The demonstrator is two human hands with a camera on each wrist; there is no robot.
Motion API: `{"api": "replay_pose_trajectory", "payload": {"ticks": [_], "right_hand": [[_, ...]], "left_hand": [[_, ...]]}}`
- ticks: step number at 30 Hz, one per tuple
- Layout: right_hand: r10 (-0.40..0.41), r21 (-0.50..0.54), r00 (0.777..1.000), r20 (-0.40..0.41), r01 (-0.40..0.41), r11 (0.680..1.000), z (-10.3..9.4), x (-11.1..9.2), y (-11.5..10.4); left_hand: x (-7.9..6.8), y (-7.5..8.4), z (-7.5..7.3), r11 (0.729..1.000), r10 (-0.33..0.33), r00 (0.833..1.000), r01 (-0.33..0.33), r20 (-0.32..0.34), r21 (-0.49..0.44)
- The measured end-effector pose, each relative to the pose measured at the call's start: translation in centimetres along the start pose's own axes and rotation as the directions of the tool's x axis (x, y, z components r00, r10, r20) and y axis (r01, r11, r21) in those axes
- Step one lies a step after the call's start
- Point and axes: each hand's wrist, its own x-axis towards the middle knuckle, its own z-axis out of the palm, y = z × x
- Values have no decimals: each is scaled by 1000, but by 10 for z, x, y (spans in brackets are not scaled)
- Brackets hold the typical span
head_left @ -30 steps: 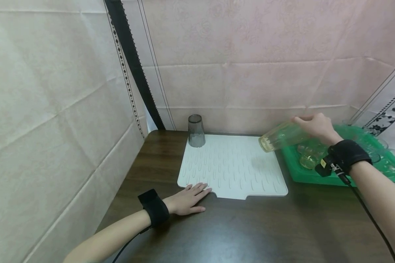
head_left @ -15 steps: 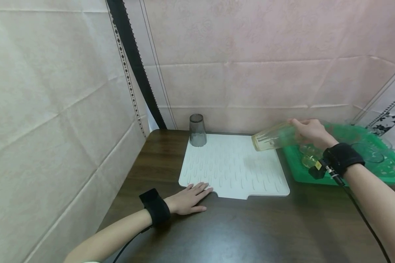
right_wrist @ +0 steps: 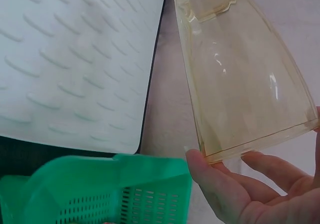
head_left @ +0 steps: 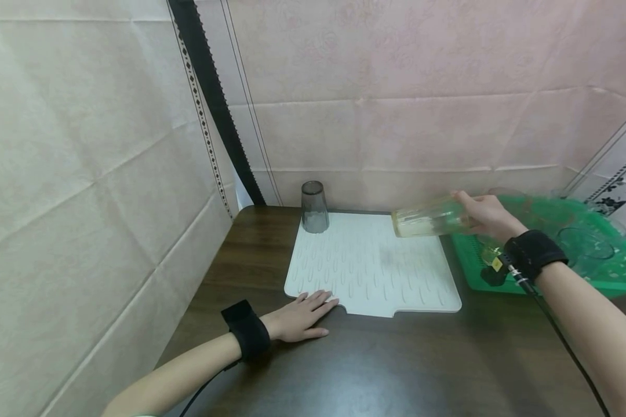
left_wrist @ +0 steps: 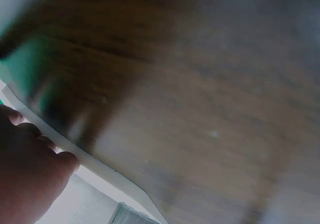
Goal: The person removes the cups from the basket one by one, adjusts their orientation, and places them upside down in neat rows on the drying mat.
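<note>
My right hand [head_left: 487, 218] grips a clear yellowish drinking glass [head_left: 422, 222] near its rim. The glass lies nearly level in the air, base pointing left, over the right back part of a white ridged draining mat [head_left: 365, 260]. In the right wrist view, fingers and thumb hold the wide end of the glass [right_wrist: 245, 79]. My left hand [head_left: 299, 318] rests with fingers spread at the mat's front left edge, fingertips on it. A grey tinted glass [head_left: 315, 208] stands upside down on the mat's back left corner.
A green plastic basket [head_left: 469, 281] with several clear glasses stands right of the mat, partly behind my right wrist. The brown wooden table [head_left: 375, 370] reaches towards me. Pale cloth [head_left: 422, 87] hangs along the back and left. A cable trails from each wristband.
My right hand has carried the yellowish glass left from over the basket to over the mat, and the glass has tilted closer to level. The left hand has stayed in place.
</note>
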Motion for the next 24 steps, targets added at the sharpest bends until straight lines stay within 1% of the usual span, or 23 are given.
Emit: {"api": "replay_pose_trajectory", "payload": {"ticks": [3,10,11,13,18,24], "right_hand": [[17,23,1000,2,-17,1000,3,2,0],[20,49,1000,21,-21,999,8,7,5],[29,61,999,23,-30,998,9,8,6],[41,118,999,32,-44,992,12,9,7],[55,244,997,48,-65,968,18,10,7],[61,272,997,46,-71,960,20,11,8]], "left_hand": [[0,1,-1,1000,-2,1000,2,3,6],[1,4,-5,1000,-9,1000,9,10,15],[1,4,-5,1000,-9,1000,9,10,14],[1,5,-6,1000,-8,1000,8,12,14],[1,6,-6,1000,-16,1000,16,26,10],[3,7,-7,1000,-26,999,26,29,12]]}}
